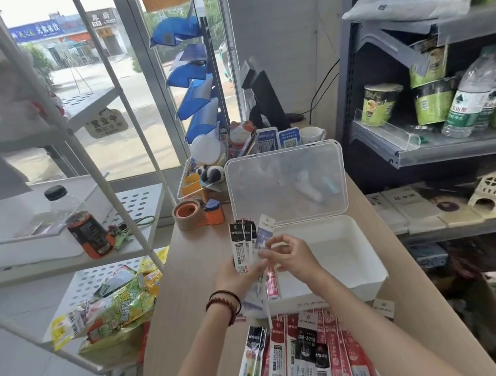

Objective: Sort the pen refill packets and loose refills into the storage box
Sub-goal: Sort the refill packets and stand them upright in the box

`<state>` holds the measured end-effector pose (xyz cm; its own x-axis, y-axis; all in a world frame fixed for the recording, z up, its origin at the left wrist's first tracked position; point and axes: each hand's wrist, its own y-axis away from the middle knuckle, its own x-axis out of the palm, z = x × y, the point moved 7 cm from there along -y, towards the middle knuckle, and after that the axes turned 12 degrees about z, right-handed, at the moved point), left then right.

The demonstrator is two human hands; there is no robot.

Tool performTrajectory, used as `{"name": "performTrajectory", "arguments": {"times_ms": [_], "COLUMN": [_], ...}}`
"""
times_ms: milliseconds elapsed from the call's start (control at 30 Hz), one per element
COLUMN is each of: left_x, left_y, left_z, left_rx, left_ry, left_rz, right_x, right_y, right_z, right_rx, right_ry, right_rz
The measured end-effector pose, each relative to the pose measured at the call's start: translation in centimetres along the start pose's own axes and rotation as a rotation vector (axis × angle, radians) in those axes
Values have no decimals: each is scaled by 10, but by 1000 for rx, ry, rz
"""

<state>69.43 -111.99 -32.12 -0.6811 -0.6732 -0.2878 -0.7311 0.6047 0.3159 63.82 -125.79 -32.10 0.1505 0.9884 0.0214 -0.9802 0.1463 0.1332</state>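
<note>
My left hand [239, 277] grips a fanned bundle of pen refill packets [243, 242] upright, just left of the white storage box [365, 270]. My right hand [291, 256] pinches one light packet [265, 234] at the right side of that bundle. A pink-red packet [271, 284] hangs below my hands at the box's near-left corner. The box stands open on the wooden counter, its translucent lid [285, 181] tilted up behind it. A pile of red, white and black refill packets [309, 353] lies on the counter in front of the box, between my forearms.
A roll of brown tape [187, 214] and an orange dispenser [214, 213] sit behind my hands. Desk clutter, QR stands and a mug [312, 135] crowd the far counter. A white rack with snack bags [113, 304] stands left; a grey shelf with cups and bottles stands right.
</note>
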Motion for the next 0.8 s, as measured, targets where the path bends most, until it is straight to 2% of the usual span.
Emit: {"name": "performTrajectory", "arguments": {"times_ms": [233,400,500,600,700,800], "left_x": [17,17,16,17,18,18], "left_y": [-21,-22,-20,-22,-23,-24], "left_z": [-8,-3,-5,-4,-6,-5], "left_rx": [9,34,53,31,33,34], "left_ry": [81,128,166,146,84,94], "left_rz": [61,48,8,-22,-56,-60], "right_x": [-37,-62,-71,-65,-62,-62], "right_y": [6,13,13,8,3,0], "right_z": [3,-18,-35,-50,-48,-40], "right_rx": [-55,29,166,289,303,257], "right_ry": [-2,112,243,406,611,667], "right_rz": [-159,-233,-202,-90,-62,-60]}}
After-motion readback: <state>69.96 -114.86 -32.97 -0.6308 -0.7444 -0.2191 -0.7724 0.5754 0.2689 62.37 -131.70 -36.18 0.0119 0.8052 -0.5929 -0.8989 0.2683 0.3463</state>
